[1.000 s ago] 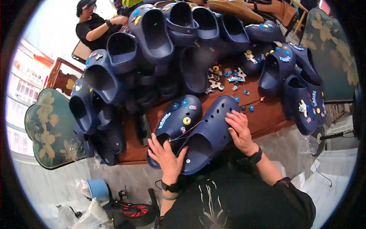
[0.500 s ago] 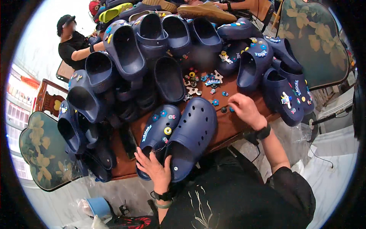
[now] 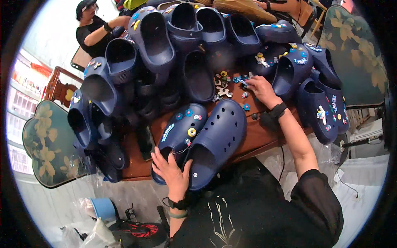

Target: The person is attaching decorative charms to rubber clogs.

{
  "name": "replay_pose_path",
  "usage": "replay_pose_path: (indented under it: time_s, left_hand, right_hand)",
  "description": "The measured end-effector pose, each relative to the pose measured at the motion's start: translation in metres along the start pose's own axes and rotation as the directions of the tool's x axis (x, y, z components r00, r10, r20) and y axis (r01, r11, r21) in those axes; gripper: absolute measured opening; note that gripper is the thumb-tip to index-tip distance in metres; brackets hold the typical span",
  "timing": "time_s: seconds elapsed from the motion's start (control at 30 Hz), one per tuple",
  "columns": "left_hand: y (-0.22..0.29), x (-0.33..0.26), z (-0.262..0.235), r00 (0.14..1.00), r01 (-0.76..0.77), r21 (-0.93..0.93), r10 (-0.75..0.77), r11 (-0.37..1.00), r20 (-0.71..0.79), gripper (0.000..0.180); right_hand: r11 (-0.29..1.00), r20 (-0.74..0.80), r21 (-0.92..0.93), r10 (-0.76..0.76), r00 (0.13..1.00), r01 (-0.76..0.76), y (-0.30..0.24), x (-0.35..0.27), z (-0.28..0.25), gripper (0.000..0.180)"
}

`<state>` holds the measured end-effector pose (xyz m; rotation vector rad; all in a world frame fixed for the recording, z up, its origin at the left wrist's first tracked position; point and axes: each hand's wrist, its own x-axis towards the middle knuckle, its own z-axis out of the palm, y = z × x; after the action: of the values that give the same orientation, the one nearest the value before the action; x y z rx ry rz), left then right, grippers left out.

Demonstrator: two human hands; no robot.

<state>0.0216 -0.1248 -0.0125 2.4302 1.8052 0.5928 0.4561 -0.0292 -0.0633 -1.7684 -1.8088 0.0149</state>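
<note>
The person wears a black top (image 3: 264,206) with thin, pale, branching lines (image 3: 221,221) and a loose right sleeve (image 3: 317,194). The left hand (image 3: 172,173) has 1 black wristband (image 3: 178,204) and 1 grey-green bangle (image 3: 178,215); the right hand (image 3: 264,91), 1 dark strap (image 3: 278,110).

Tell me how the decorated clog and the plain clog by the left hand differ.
The decorated clog bears colorful charms; the plain clog has none. The left hand hides much of the decorated clog's opening, while the plain clog's mostly shows. Both are navy, toes pointing away.
</note>
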Motion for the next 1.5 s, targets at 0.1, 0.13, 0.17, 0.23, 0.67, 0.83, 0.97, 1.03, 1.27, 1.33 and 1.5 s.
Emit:
replay_pose_path:
  time_s: [0.1, 0.13, 0.17, 0.23, 0.67, 0.83, 0.97, 1.03, 1.27, 1.33, 1.5]
  left_hand:
    - [-0.003, -0.001, 0.003, 1.000, -0.005, -0.001, 0.005, 1.000, -0.020, 0.065]
    - [-0.003, -0.001, 0.005, 0.999, -0.016, 0.004, 0.016, 1.000, -0.043, 0.064]
    - [-0.002, -0.001, 0.005, 0.999, -0.016, -0.003, 0.016, 1.000, -0.040, 0.064]
    - [-0.002, -0.001, 0.004, 0.999, -0.012, 0.004, 0.013, 1.000, -0.039, 0.064]
    - [-0.002, -0.001, 0.002, 0.999, -0.004, -0.018, 0.003, 1.000, -0.040, 0.066]
    - [-0.002, 0.000, 0.003, 0.999, -0.003, -0.036, 0.001, 0.999, -0.052, 0.064]
    - [-0.004, -0.002, 0.004, 0.999, 0.000, -0.034, -0.002, 0.999, -0.054, 0.063]
    - [-0.005, -0.003, 0.004, 0.999, -0.012, -0.012, 0.012, 1.000, -0.042, 0.071]
    - [-0.006, -0.003, 0.004, 0.999, -0.011, -0.027, 0.010, 1.000, -0.036, 0.087]
    - [-0.004, -0.003, 0.003, 0.999, -0.008, -0.024, 0.007, 1.000, -0.032, 0.087]
    - [-0.004, -0.001, 0.003, 1.000, 0.006, -0.004, -0.006, 1.000, -0.005, 0.088]
  right_hand:
    - [0.999, 0.018, -0.019, -0.047, 0.999, 0.047, 0.006, 0.000, 0.000, 0.025]
    - [0.996, 0.013, -0.080, -0.042, 0.999, 0.043, 0.006, 0.001, -0.001, 0.025]
    - [0.989, 0.007, -0.144, -0.036, 0.999, 0.037, 0.006, 0.000, -0.003, 0.025]
    - [0.999, -0.103, -0.031, -0.027, 0.994, 0.024, -0.013, -0.003, -0.012, 0.024]
    - [0.979, -0.022, 0.140, -0.148, 0.989, 0.149, -0.197, -0.125, -0.058, 0.034]
    - [0.980, -0.051, 0.166, -0.101, 0.994, 0.108, -0.214, -0.130, -0.055, 0.025]
    - [0.984, -0.039, 0.151, -0.085, 0.996, 0.090, -0.222, -0.124, -0.052, 0.022]
    - [0.993, -0.035, 0.101, -0.065, 0.997, 0.068, -0.224, -0.121, -0.049, 0.017]
    - [0.998, 0.171, 0.066, -0.028, 0.985, 0.017, -0.231, -0.121, -0.065, 0.022]
    - [0.989, 0.287, 0.001, -0.142, 0.947, 0.148, -0.220, -0.126, -0.068, 0.027]
    - [0.960, 0.119, 0.019, -0.278, 0.953, 0.278, -0.205, -0.106, -0.061, 0.022]
